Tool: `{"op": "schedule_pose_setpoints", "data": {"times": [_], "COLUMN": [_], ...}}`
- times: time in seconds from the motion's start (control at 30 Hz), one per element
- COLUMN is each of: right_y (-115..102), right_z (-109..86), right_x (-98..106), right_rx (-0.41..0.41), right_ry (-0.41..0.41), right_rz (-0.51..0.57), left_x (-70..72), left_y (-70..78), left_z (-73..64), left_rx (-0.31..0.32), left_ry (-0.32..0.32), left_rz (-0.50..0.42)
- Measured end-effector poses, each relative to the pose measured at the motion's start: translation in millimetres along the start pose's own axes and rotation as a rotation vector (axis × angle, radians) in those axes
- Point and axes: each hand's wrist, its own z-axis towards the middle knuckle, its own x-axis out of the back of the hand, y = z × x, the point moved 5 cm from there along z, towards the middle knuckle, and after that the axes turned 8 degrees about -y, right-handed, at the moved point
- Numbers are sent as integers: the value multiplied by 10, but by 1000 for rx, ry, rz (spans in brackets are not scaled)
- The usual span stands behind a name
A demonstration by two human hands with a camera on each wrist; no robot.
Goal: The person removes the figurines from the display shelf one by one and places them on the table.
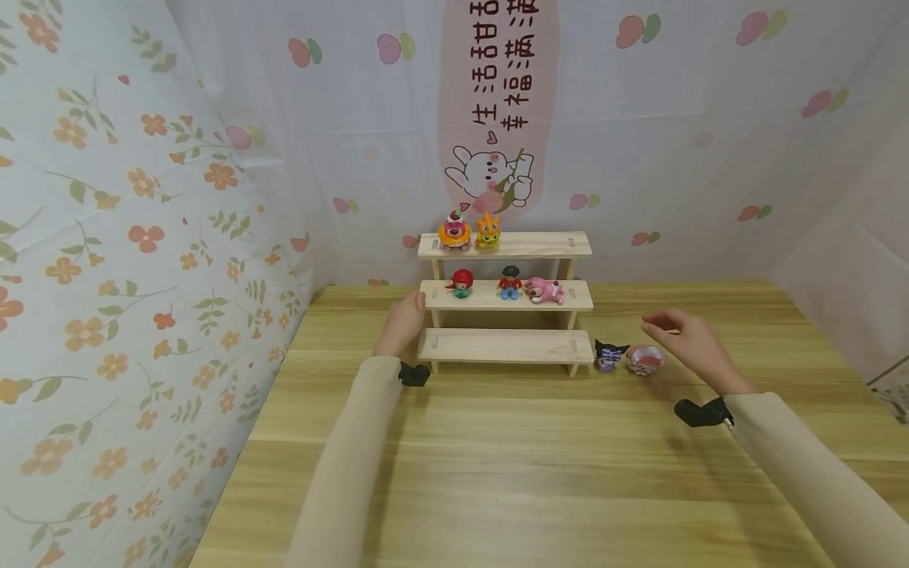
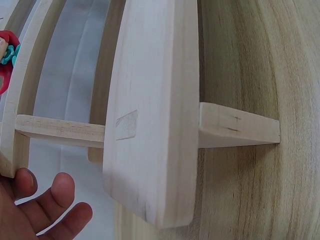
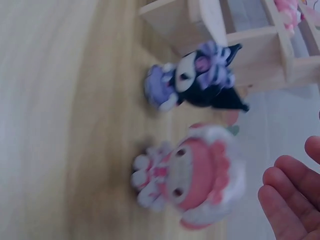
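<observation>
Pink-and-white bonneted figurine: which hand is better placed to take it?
Right, probably: the empty right hand is near the figurine, while the left hand is at the opposite end of the pale wooden three-tier shelf.

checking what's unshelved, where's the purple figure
In the head view, the purple figure stands on the table right of the wooden shelf, left of the pink and white figure.

There are seven figurines (image 1: 510, 284), three shelf boards (image 1: 506, 345) and one table (image 1: 497, 473).
</observation>
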Motion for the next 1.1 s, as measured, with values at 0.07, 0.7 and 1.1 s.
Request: {"op": "schedule_pose_setpoints", "data": {"times": [0.07,0.7,1.1], "right_y": [-61,-517,-822], "right_z": [37,409,676], "right_x": [5,55,47], "right_rx": [5,63,95], "right_ry": [-8,-6,0], "right_rz": [-2,37,64], "left_x": [6,-27,-26], "left_y": [0,-51,-47], "left_z": [-6,40,37], "left_rx": [-3,5,-2], "left_ry": [-3,-2,-16], "left_rz": [4,-22,-57]}}
